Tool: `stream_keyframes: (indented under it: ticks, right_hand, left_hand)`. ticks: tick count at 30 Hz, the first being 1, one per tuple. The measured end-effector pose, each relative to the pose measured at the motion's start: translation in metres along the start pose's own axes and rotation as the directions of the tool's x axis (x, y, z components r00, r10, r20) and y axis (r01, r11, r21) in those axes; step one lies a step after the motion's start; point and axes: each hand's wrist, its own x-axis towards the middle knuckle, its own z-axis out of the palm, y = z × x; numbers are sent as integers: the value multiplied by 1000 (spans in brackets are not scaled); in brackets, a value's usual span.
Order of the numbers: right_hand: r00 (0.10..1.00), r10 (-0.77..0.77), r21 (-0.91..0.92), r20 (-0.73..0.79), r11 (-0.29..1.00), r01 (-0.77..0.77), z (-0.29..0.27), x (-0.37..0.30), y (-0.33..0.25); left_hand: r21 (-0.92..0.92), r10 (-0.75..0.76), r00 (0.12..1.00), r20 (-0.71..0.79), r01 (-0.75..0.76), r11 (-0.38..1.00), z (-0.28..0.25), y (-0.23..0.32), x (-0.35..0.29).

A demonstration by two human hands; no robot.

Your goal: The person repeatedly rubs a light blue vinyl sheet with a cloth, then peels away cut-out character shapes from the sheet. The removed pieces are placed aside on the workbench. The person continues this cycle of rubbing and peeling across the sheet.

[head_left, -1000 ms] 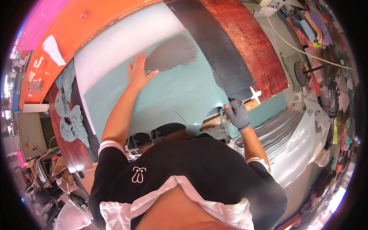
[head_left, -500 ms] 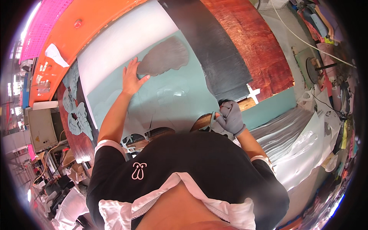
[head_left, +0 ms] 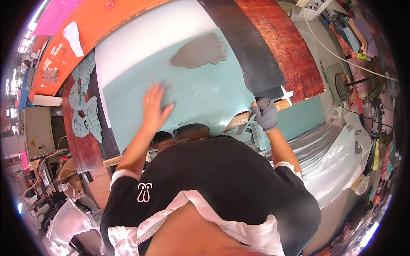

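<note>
A pale blue-green sheet (head_left: 200,94) lies across the work surface in front of me, with faint curved outlines and rounded gaps along its near edge. Near its far side is a grey-brown patch (head_left: 200,52) with a wavy border. My bare left hand (head_left: 156,107) is over the left-middle of the sheet, fingers spread and slightly blurred; whether it touches the sheet is unclear. At the sheet's near right corner, my right hand (head_left: 265,114), in a grey fingerless glove, is closed with the thumb up. Its curled fingers hide what they hold. A thin blue-green strip (head_left: 244,133) hangs beside it.
Cut blue-green pieces (head_left: 90,121) are heaped on the left. Beyond the sheet are a white board (head_left: 149,36) and an orange machine panel (head_left: 136,13). A black strip (head_left: 256,55) and a reddish wooden board (head_left: 294,59) lie to the right, above plastic-wrapped sheets (head_left: 324,149).
My left hand has left the grey-brown patch and come nearer to me over the sheet. My right hand stays closed by the near right corner. The whole view has shifted slightly.
</note>
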Motion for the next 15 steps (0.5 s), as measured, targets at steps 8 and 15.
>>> stream_keyframes:
  ticks: [8,15]
  right_hand:
    - [995,100,-16,8,995,-100,8,2,-3]
    - [992,127,-65,3,990,-126,13,4,-3]
  left_hand:
    - [134,-73,954,-292,116,984,8,-10,-192]
    - [221,-122,910,-396,224,949,29,-21,-182]
